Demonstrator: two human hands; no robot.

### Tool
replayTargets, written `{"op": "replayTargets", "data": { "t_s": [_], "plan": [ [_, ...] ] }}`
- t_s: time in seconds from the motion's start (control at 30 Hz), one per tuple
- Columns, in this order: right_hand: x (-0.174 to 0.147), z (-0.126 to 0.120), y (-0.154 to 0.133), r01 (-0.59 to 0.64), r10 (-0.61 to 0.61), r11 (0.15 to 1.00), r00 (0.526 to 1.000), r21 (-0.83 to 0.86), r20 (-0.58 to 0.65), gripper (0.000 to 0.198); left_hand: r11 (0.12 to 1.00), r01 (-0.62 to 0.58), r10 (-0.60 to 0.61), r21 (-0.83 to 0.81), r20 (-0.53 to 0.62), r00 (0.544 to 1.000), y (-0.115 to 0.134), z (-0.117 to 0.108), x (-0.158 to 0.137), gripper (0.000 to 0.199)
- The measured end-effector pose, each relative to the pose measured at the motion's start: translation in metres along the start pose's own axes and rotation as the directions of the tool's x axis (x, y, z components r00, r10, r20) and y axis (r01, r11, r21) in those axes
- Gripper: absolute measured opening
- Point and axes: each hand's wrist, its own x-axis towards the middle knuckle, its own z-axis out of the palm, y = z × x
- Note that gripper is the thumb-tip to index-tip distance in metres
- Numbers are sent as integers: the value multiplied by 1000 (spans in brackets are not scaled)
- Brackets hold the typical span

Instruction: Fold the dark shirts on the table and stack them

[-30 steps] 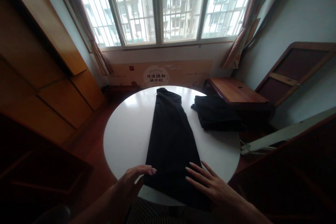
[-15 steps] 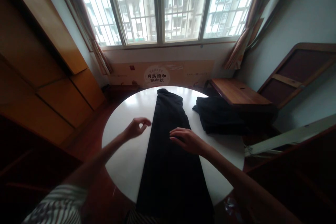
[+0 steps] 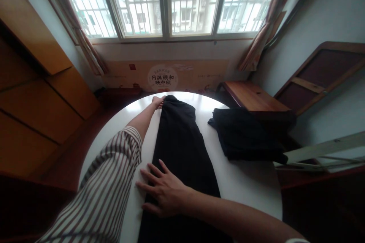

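A pair of black trousers (image 3: 179, 140), folded lengthwise into a long strip, lies across the round white table (image 3: 245, 193) from its far edge toward me. At the far left corner of the cloth, my left hand (image 3: 158, 101) has its fingers closed on the edge. My right hand (image 3: 165, 191) lies flat on the nearer part, fingers spread, their tips reaching past the left edge. The near end of the trousers runs out of view below.
A folded stack of black cloth (image 3: 246, 133) rests on the table's right side. Beyond it are a low wooden table (image 3: 256, 97) and a leaning wood-framed panel (image 3: 322, 72). Wooden cabinets (image 3: 31, 110) stand at left. A barred window (image 3: 165, 3) is ahead.
My left hand has reached forward to the far corner of the trousers and closed on it. My right hand has come down nearer and leftward, spreading flat on the cloth.
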Motion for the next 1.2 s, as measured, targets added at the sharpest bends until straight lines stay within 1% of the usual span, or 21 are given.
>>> {"op": "replayTargets", "data": {
  "t_s": [0.1, 0.3, 0.43, 0.53, 0.57, 0.6, 0.63, 0.67, 0.7, 0.73, 0.77, 0.8, 0.83, 0.9, 0.97, 1.03, 1.1, 1.13, 1.17, 1.2],
  "plan": [
    [0, -1, -1, 7, -6, 1000, 1000, 12, -10, 67, 1000, 3, -3, 12, -9, 1000, 4, 9, 17, 33],
    [-1, 0, -3, 20, -22, 999, 999, -38, -42, 67, 990, -123, 129, 74, -86, 988, 13, 19, 33, 30],
    [-1, -1, -2, 24, -27, 997, 998, -70, -48, 66, 972, -178, 195, 155, -101, 976, 8, 22, 32, 25],
    [-1, -1, -2, 18, -21, 997, 999, -78, -43, 66, 947, -226, 260, 229, -132, 957, 5, 22, 17, 34],
    [-1, 0, -2, 15, -19, 997, 999, -80, -46, 66, 922, -278, 319, 268, -125, 939, 4, 22, 8, 37],
    [0, 0, -2, 13, -17, 997, 999, -82, -51, 66, 876, -362, 406, 318, -81, 910, 3, 23, -4, 38],
    [0, 1, -2, 13, -18, 996, 998, -84, -59, 66, 802, -472, 505, 367, 7, 863, 1, 25, -19, 38],
    [0, 2, -2, 16, -22, 996, 998, -84, -66, 66, 701, -589, 591, 402, 134, 795, -1, 28, -35, 39],
    [0, 3, -2, 20, -26, 996, 997, -84, -71, 66, 592, -691, 637, 415, 285, 716, -5, 32, -53, 42],
    [1, 4, -2, 24, -30, 996, 997, -83, -72, 66, 501, -763, 633, 409, 428, 645, -10, 37, -72, 46],
    [1, 5, -2, 26, -32, 996, 997, -82, -69, 66, 450, -796, 588, 405, 537, 606, -14, 42, -90, 53],
    [2, 5, -1, 28, -33, 996, 997, -83, -63, 66, 426, -802, 524, 419, 608, 597, -19, 47, -106, 60],
    [2, 6, 0, 27, -32, 996, 998, -85, -56, 66, 417, -792, 462, 446, 646, 608, -22, 53, -119, 66],
    [3, 7, 2, 18, -23, 996, 999, -93, -45, 65, 411, -755, 374, 510, 661, 650, -23, 62, -136, 72],
    [4, 8, 3, 7, -11, 995, 999, -101, -39, 64, 409, -724, 334, 555, 647, 685, -17, 68, -142, 72],
    [3, 10, -2, -14, 10, 995, 999, -103, -38, 65, 413, -699, 304, 584, 634, 710, -7, 72, -142, 69],
    [-2, 14, -16, -22, 20, 996, 999, -86, -35, 69, 417, -673, 292, 611, 611, 736, 3, 74, -142, 63],
    [-7, 16, -26, -14, 12, 998, 999, -67, -33, 72, 415, -663, 303, 623, 592, 747, 7, 75, -145, 61],
    [-14, 18, -37, 5, -6, 999, 1000, -39, -28, 75, 406, -661, 334, 632, 570, 751, 10, 74, -150, 58],
    [-23, 19, -49, 29, -29, 1000, 999, -5, -21, 79, 390, -671, 381, 630, 553, 741, 11, 72, -157, 55]
  ]
}}
